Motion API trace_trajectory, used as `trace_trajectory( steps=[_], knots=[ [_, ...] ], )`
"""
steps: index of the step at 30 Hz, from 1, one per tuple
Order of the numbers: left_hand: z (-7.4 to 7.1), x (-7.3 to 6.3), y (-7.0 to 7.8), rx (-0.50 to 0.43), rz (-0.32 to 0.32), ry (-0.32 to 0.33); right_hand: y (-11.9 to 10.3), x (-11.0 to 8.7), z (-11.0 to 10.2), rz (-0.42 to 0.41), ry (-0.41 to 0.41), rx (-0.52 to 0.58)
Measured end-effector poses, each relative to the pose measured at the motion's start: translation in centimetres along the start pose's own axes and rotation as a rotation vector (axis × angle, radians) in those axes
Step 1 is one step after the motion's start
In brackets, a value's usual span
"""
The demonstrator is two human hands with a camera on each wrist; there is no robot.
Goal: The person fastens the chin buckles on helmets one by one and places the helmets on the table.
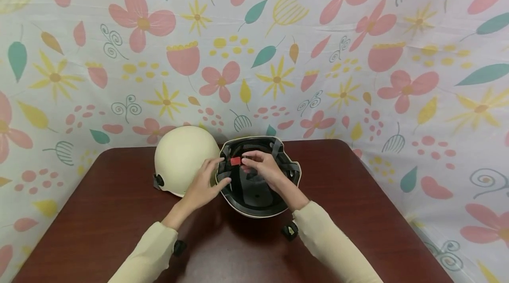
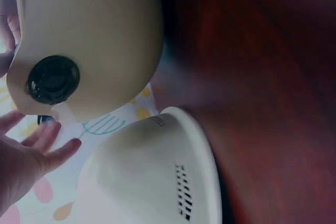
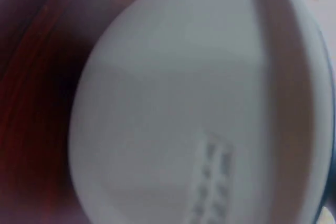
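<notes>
An upturned cream helmet (image 1: 258, 216) lies on the table, its black lining facing up. Inside it, near the left rim, a small red buckle (image 1: 236, 161) shows against the dark straps. My right hand (image 1: 264, 169) reaches over the bowl and pinches the buckle's right end between thumb and fingers; the exact grip is small. At the left rim, my left hand (image 1: 204, 186) has its fingers spread, fingertips at the edge. In the left wrist view those fingertips are close to the shell (image 2: 105, 35), below its black round knob (image 2: 53, 80). The right wrist view shows only the shell (image 3: 168, 103).
A second cream helmet (image 1: 184, 157) stands dome up on the left, close against the upturned one. Both rest near the back of the dark red-brown table (image 1: 119, 212). A flower-printed cloth (image 1: 246, 53) hangs directly behind.
</notes>
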State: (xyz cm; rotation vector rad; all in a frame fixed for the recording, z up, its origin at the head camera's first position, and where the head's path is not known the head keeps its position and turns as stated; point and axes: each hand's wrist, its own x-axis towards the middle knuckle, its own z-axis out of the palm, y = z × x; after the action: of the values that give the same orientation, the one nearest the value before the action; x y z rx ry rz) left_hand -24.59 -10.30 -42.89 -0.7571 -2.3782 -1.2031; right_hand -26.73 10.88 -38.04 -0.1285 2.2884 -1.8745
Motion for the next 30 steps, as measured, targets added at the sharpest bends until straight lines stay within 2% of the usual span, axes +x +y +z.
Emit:
trace_trajectory(
  steps=[7,12,16,21,24,30],
  knots=[
    [0.5,-1.2,-0.4,-0.033,-0.128,-0.074,1.6,0.1,-0.4,0.024,0.096,-0.075],
    [0.5,-1.3,-0.6,-0.023,-0.171,-0.118,2.3,0.1,-0.8,0.020,0.073,-0.067],
    [0.6,-1.3,-0.6,-0.024,-0.171,-0.121,2.4,0.0,-1.3,0.014,0.029,-0.026],
    [0.7,-1.4,-0.5,-0.032,-0.144,-0.114,1.7,-0.6,-2.6,-0.013,0.021,-0.032],
    [0.9,-1.5,-0.6,-0.018,-0.115,-0.107,0.9,-1.1,-3.8,-0.052,0.048,-0.038],
    [0.8,-1.8,-0.8,-0.029,-0.107,-0.113,-0.1,-2.0,-7.2,-0.141,0.128,-0.151]
  ],
)
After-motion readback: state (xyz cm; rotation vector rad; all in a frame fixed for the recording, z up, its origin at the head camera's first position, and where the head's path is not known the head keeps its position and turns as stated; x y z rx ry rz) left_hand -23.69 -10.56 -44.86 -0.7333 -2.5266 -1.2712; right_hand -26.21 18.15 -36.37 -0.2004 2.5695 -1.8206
